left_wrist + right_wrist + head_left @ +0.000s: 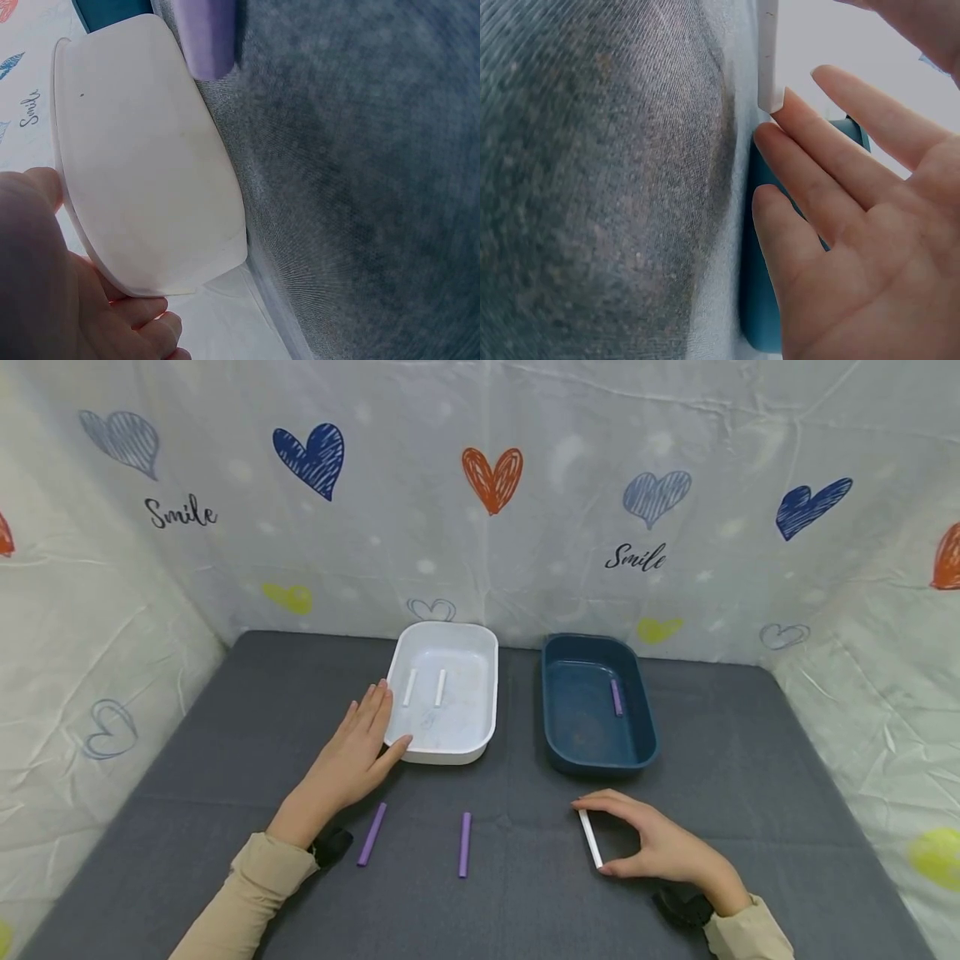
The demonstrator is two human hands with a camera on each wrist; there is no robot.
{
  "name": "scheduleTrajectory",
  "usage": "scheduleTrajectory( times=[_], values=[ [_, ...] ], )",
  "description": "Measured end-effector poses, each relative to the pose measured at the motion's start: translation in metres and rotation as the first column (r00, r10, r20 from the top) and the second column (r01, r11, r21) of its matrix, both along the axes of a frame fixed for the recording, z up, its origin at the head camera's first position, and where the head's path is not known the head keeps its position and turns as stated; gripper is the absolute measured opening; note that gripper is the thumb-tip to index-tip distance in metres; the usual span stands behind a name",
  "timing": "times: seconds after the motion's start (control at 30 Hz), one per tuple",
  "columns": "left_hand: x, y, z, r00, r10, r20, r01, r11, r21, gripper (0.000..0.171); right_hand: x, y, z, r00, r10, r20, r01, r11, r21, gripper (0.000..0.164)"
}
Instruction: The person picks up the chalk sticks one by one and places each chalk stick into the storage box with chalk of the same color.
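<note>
Pinching white stick (590, 839) lengthwise in curved right hand (663, 845), near blue tub (585, 718); touching white tub (465, 722) along left rim with straight-fingered left hand (351, 762); bare grey cloth (519, 702) between tubs.

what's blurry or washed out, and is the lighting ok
Head view: fairly even light, with the white tray and blue tray clear; left wrist view: the near purple stick is soft, the cloth blurry at right; right wrist view: blurry cloth at left, washed-out backdrop, but a clearer white stick.
</note>
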State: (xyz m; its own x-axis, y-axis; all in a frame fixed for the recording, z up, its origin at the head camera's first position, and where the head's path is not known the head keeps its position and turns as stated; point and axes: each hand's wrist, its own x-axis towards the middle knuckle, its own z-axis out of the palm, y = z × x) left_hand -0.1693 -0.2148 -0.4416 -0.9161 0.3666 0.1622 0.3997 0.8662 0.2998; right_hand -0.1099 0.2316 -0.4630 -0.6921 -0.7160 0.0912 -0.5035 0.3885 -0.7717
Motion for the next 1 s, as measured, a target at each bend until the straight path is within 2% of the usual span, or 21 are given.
scheduleTrajectory(
  times=[0.17,0.37,1.0],
  values=[
    [-0.001,0.000,0.000,1.000,0.003,-0.001,-0.003,1.000,-0.004,0.079,-0.002,-0.002,0.003,1.000,-0.001,0.011,0.001,1.000,0.010,0.071],
    [-0.001,0.000,-0.001,1.000,0.001,-0.001,-0.002,1.000,-0.005,0.079,-0.005,-0.006,0.008,0.999,0.035,-0.040,-0.036,0.999,-0.001,0.072],
    [-0.002,0.001,-0.003,1.000,-0.004,-0.004,0.004,1.000,0.001,0.079,-0.014,-0.030,0.032,0.998,0.047,-0.030,-0.047,0.999,0.009,0.069]
  ],
)
